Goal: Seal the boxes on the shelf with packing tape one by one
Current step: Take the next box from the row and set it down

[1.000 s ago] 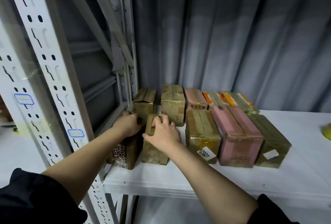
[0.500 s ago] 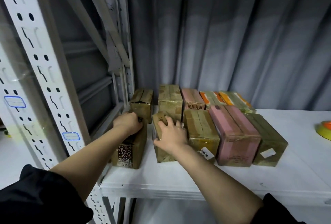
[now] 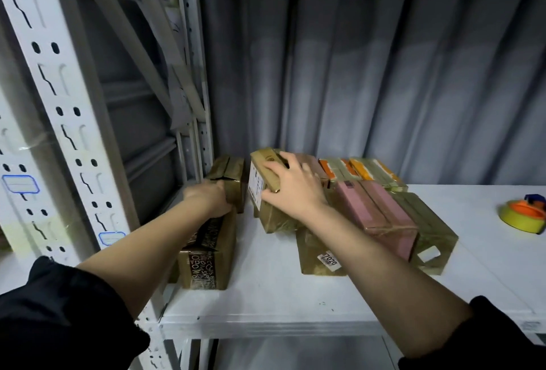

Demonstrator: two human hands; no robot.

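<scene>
A small brown box (image 3: 267, 183) with a white label on its side is gripped by the right hand (image 3: 291, 189), the fingers spread and curled over its top and the thumb pressed against its near lower edge; the box is tilted and appears raised above the boxes beneath it. The left hand (image 3: 209, 199) is laid on the far end of a long brown box with dark printed tape (image 3: 206, 254), at the left edge of the white shelf (image 3: 266, 295); whether its fingers are curled round anything cannot be told, since they are hidden against a slit-topped brown box (image 3: 230, 176) behind. Under the right forearm, a brown box bearing a "7020" sticker (image 3: 322, 257) is seen. Beside it lie a pink box (image 3: 381, 213) and an olive-brown box (image 3: 428, 233), touching side by side. Orange-marked boxes (image 3: 363, 170) are lined along the back. A yellow roll of packing tape in an orange dispenser (image 3: 524, 216) is set well apart at the right.
</scene>
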